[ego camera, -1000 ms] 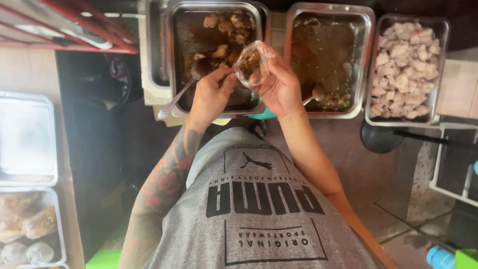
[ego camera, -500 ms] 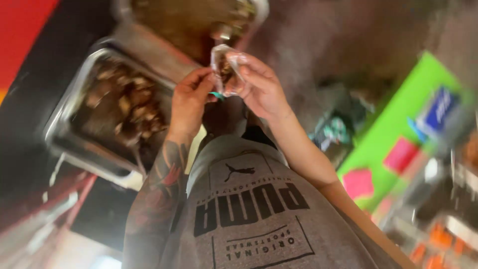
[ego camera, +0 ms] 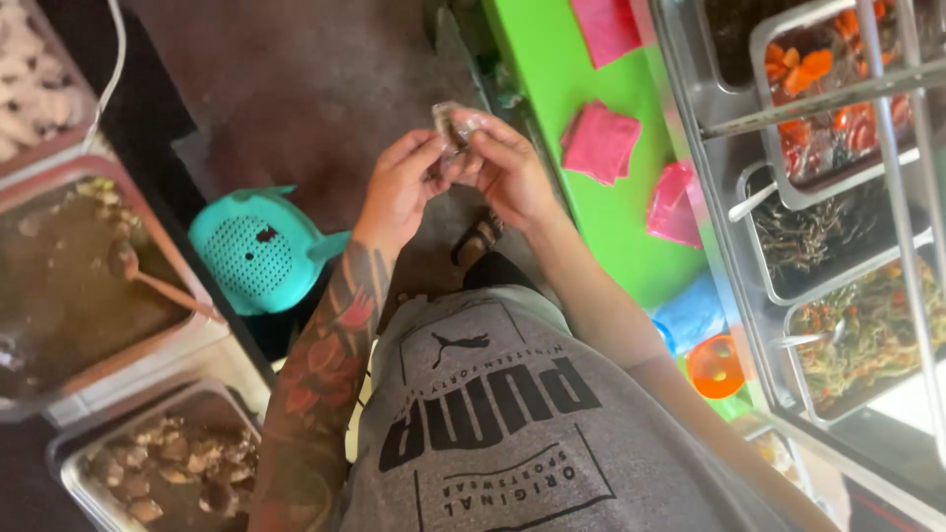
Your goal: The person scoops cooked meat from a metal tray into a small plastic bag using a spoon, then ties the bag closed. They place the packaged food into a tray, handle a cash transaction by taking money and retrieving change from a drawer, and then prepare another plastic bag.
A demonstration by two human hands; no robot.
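Between both hands, chest-high over the dark floor: small clear plastic bag [ego camera: 451, 128] of food. Left hand [ego camera: 399, 187] and right hand [ego camera: 507, 169] both pinch its neck, fingers closed on it. Bag looks filled; closing the top appears unfinished. Right of bag: green counter [ego camera: 552, 69] with pink cloths [ego camera: 599, 143], steel trays of cooked food [ego camera: 857, 325]. Left of it: teal strainer [ego camera: 254, 251], stew tray with a spoon [ego camera: 69, 286]. Nothing blocks the hands.
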